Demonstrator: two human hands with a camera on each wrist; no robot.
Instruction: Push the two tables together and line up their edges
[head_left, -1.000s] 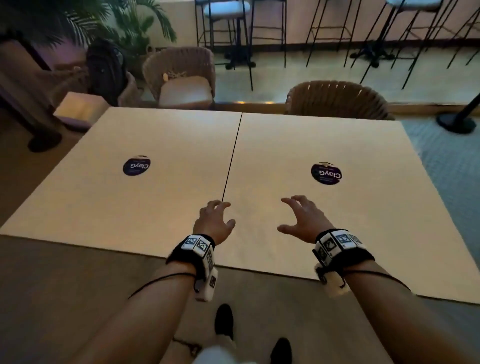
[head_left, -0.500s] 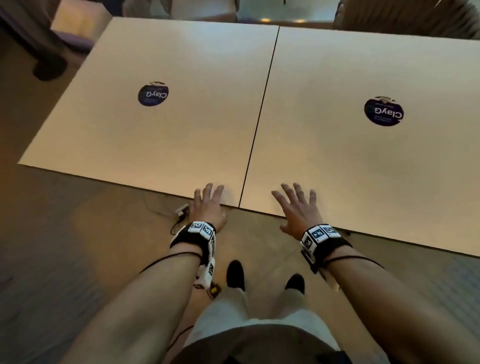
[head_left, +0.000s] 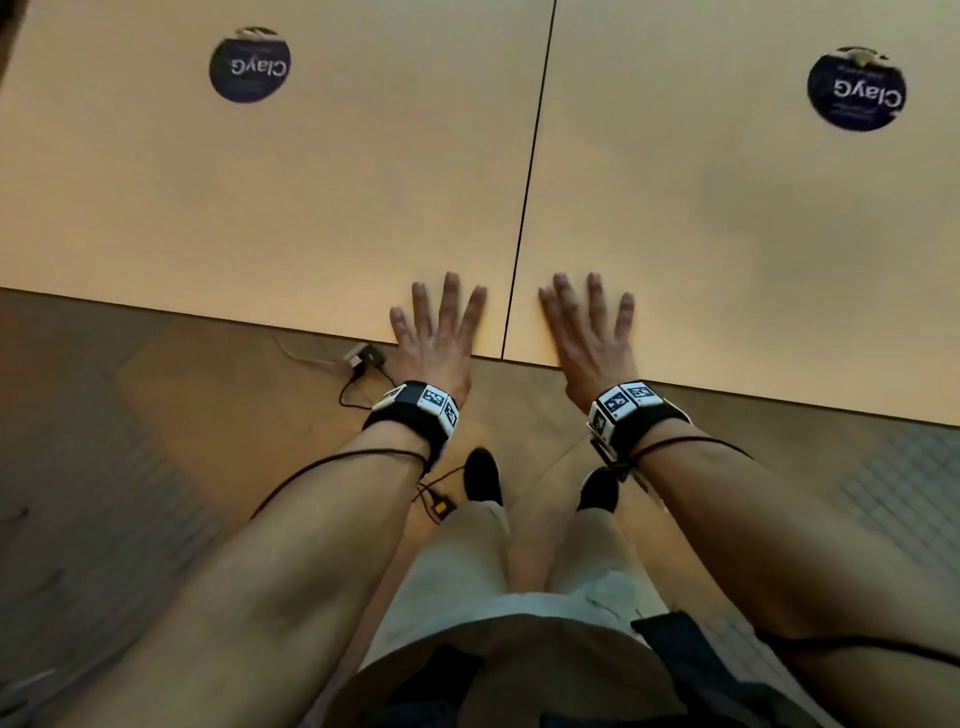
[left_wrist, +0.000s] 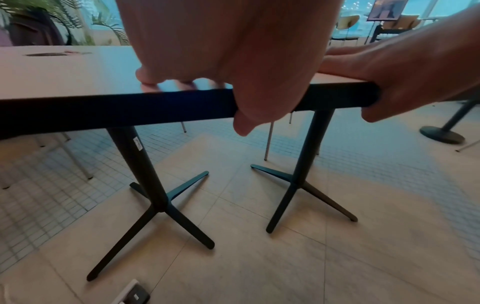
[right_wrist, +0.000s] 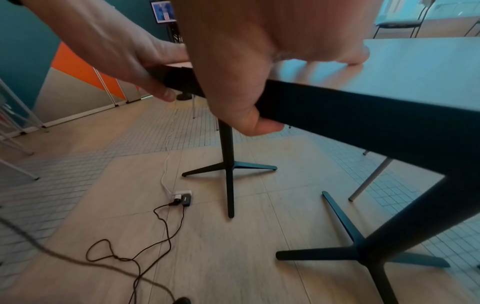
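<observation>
Two light square tables stand side by side, the left table (head_left: 260, 208) and the right table (head_left: 727, 234) meeting at a thin dark seam (head_left: 524, 208). Their near edges look level at the seam. My left hand (head_left: 441, 327) lies on the left table's near corner, fingers flat on top. The left wrist view shows its thumb (left_wrist: 244, 123) hooked over the dark edge (left_wrist: 103, 109). My right hand (head_left: 587, 327) grips the right table's near corner the same way, with its thumb (right_wrist: 259, 123) curled under the edge.
A round dark sticker (head_left: 249, 65) marks each tabletop. Black cross-shaped pedestal bases (left_wrist: 161, 205) (left_wrist: 298, 185) stand close together under the tables. A floor socket with plugs and cables (head_left: 363, 356) lies left of my feet (head_left: 482, 475). Chair legs stand beyond.
My hands came back from above the tabletops to the near edge and settled flat on either side of the seam, closer together. My view tilted down.
</observation>
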